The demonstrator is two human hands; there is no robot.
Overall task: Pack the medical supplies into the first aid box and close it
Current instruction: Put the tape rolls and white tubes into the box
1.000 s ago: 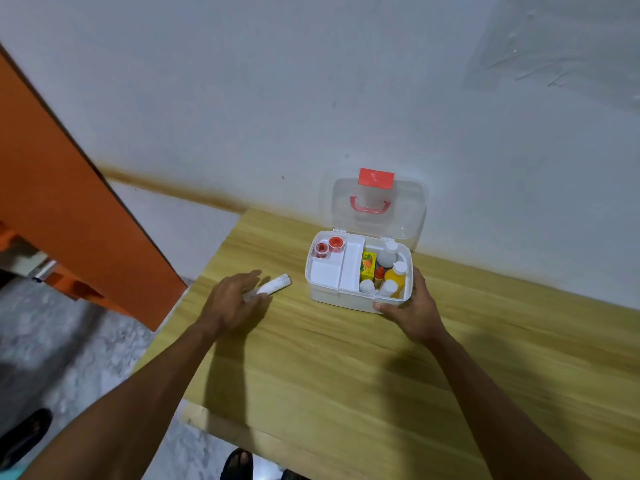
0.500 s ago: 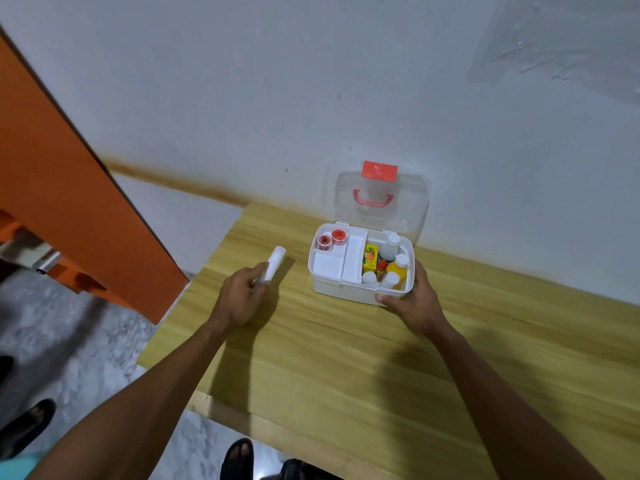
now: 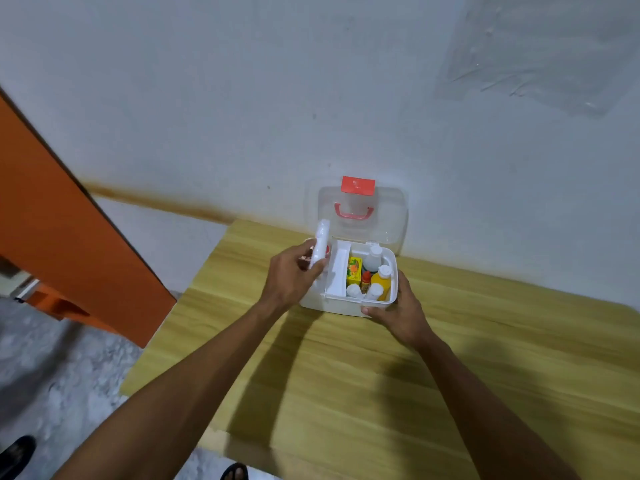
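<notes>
The left hand (image 3: 294, 275) has lifted the white tube (image 3: 320, 247) off the surface (image 3: 346, 393) and now grips it upright over the left side of the first aid box (image 3: 339, 308). The right hand (image 3: 398, 313) clasps the box's near right corner. Its lid (image 3: 363, 216) stands open, so closing probably comes soon. Behind the box is a white wall (image 3: 242, 98), and far to its left an orange panel (image 3: 69, 220).

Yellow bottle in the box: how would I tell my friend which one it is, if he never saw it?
On the wooden table by the wall sits the open white first aid box. Look in its right compartment, nearest the right hand. The yellow bottle has a white cap and is the only yellow-bodied bottle there.
</notes>
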